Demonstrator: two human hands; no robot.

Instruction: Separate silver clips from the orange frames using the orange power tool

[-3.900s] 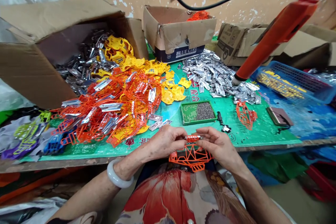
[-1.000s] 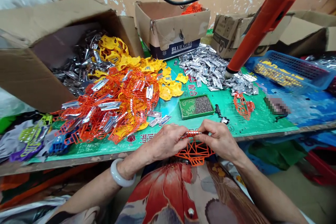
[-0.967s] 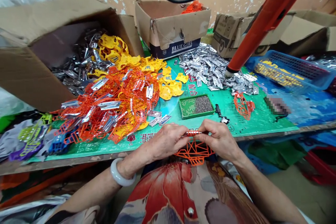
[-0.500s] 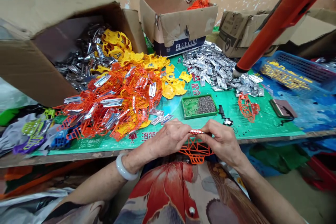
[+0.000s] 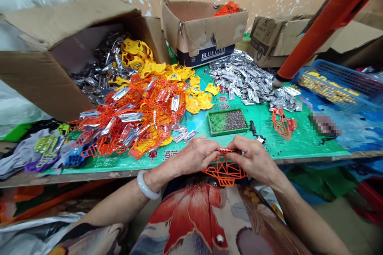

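Between my hands, just off the table's front edge, is an orange plastic lattice frame (image 5: 226,172) with a white-patterned strip along its top. My left hand (image 5: 201,153) pinches it from the left, and my right hand (image 5: 251,158) grips its right end. Fingers hide much of the upper edge. Beyond my hands stands a green tray (image 5: 216,130) of tiny dark metal pieces, perhaps screws. Small black parts (image 5: 253,128) lie right of the tray. Another orange lattice frame (image 5: 283,123) rests farther right.
A tangled heap of orange frames (image 5: 119,127) and yellow parts (image 5: 199,101) covers the left side. Silver parts (image 5: 243,75) are piled at the back. Cardboard boxes (image 5: 206,34) line the wall. An orange-red pole (image 5: 317,36) slants down at right beside a blue basket (image 5: 368,95).
Both hands stay on the orange frame, with its lower part shifted slightly. The head view has tilted a little, so the table scene sits slightly lower and to the right.
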